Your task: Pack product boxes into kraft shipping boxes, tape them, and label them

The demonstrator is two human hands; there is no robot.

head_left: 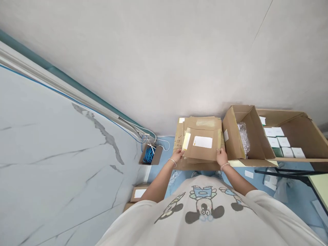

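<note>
In the head view, a flattened cardboard box with a large white label and a yellowish strip lies over a stack of other flattened cardboard. My left hand grips its left edge near the lower corner, fingers closed on it. At the opposite side, my right hand pinches the right edge. Handwritten marks show on the cardboard beneath, left of the held piece. Whether the held piece touches the stack I cannot tell.
Right of the stack stands an open carton with bubble wrap inside. Beyond it, another open carton holds several small white boxes. A small box of blue cable sits by the left wall. Another cardboard box is lower left.
</note>
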